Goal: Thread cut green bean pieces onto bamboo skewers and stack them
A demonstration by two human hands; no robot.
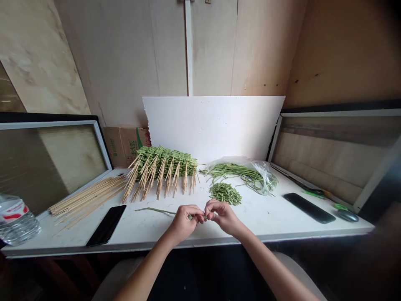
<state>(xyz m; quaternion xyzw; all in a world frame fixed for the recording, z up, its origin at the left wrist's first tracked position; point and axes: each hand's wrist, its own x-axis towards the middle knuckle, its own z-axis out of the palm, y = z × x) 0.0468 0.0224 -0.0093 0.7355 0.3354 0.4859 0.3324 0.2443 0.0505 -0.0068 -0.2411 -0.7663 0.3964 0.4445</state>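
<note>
A long green bean (pixel 156 210) runs through my left hand (pixel 185 221), its free length trailing out to the left above the white table. My left fingers are closed around it near its right end. My right hand (pixel 222 215) pinches the tip of the same bean, fingertips close against those of the left. Just beyond my right hand lies a heap of short cut bean pieces (pixel 225 193). Farther back, whole long beans (pixel 233 170) lie partly in a clear plastic bag (pixel 266 177).
Skewered beans (pixel 166 161) are stacked at the back left, their sticks pointing toward me. Bare bamboo skewers (pixel 90 194), a black phone (pixel 107 225) and a water bottle (pixel 19 219) stand left. A second dark phone (pixel 308 207) and a mouse (pixel 347 215) lie right. A white board (pixel 213 127) stands behind.
</note>
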